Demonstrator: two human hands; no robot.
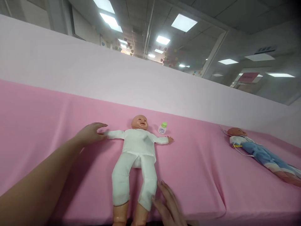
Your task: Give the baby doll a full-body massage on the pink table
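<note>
Flanking one doll (139, 142): two hands (90, 135) (168, 202)

Left hand (88, 134): thumb and fingers parted, at one cuff of the doll (138, 144); I can't confirm contact.
Right hand (168, 205): fingers extended at the doll's lower leg.
Doll: face up, white clothes, arms spread, on pink cloth (188, 175).
Bottle (162, 128): green cap, between head and outstretched arm.
Second doll (261, 153): blue clothes, well apart, far right.
</note>
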